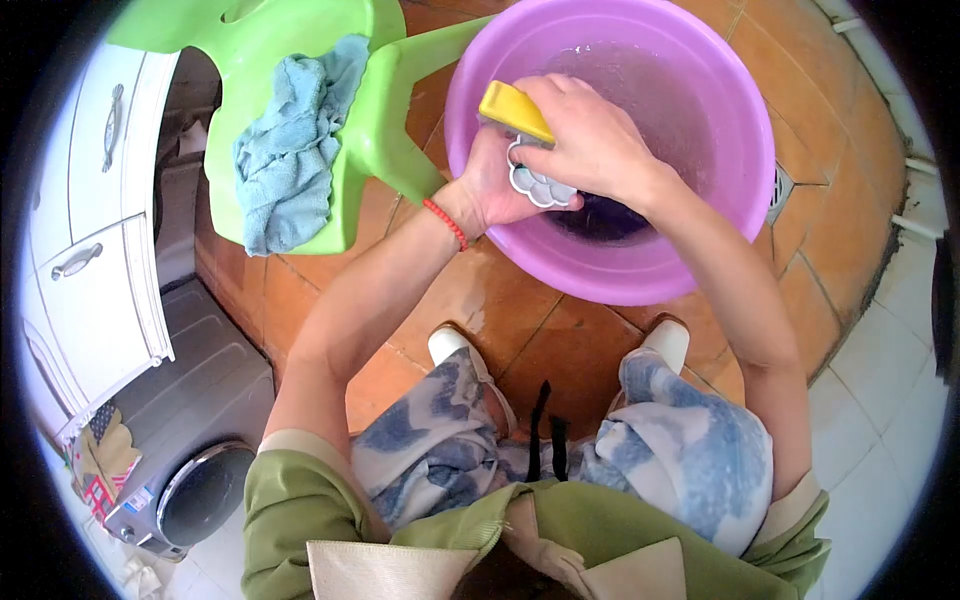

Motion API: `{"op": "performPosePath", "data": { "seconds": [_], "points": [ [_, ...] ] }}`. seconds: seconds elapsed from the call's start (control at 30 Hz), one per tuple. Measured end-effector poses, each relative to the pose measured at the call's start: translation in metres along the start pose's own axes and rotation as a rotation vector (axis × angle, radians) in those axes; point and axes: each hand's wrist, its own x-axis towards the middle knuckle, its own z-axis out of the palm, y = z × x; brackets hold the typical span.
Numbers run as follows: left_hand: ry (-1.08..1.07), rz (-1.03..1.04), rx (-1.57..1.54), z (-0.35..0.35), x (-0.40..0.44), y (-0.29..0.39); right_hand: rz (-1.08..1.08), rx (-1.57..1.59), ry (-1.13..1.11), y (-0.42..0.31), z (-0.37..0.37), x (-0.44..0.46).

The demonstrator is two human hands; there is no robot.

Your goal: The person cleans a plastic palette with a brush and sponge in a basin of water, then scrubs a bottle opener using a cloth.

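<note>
Over a purple basin (735, 110) of cloudy water, my left hand (490, 180) holds a small white flower-shaped piece (540, 188) in its palm. My right hand (595, 140) grips a yellow-backed brush (517, 110) just above that piece; the brush's underside is mostly hidden. Something dark (605, 220) lies in the water below my hands. A red bead bracelet (446, 224) circles my left wrist.
A green plastic chair (240, 40) with a crumpled blue-green towel (290, 150) stands left of the basin. White cabinets (100, 290) and a grey washing machine (190, 370) are at the far left. A floor drain (780, 195) lies right of the basin.
</note>
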Motion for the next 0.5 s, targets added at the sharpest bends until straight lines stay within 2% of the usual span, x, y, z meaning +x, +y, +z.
{"op": "performPosePath", "data": {
  "seconds": [0.27,0.37,0.47,0.5],
  "points": [
    [-0.144,-0.036,-0.003,-0.01,0.003,0.002,0.015,0.073,0.029,0.005,0.007,-0.002],
    [-0.169,-0.033,0.026,-0.011,0.005,0.001,0.089,0.077,0.006,0.001,0.008,-0.005],
    [-0.184,-0.032,0.028,-0.011,0.005,-0.002,0.105,0.127,-0.004,0.001,0.009,-0.005],
    [-0.166,-0.04,0.022,-0.008,0.005,-0.004,0.144,0.24,-0.066,0.005,0.006,-0.004]
  ]
}}
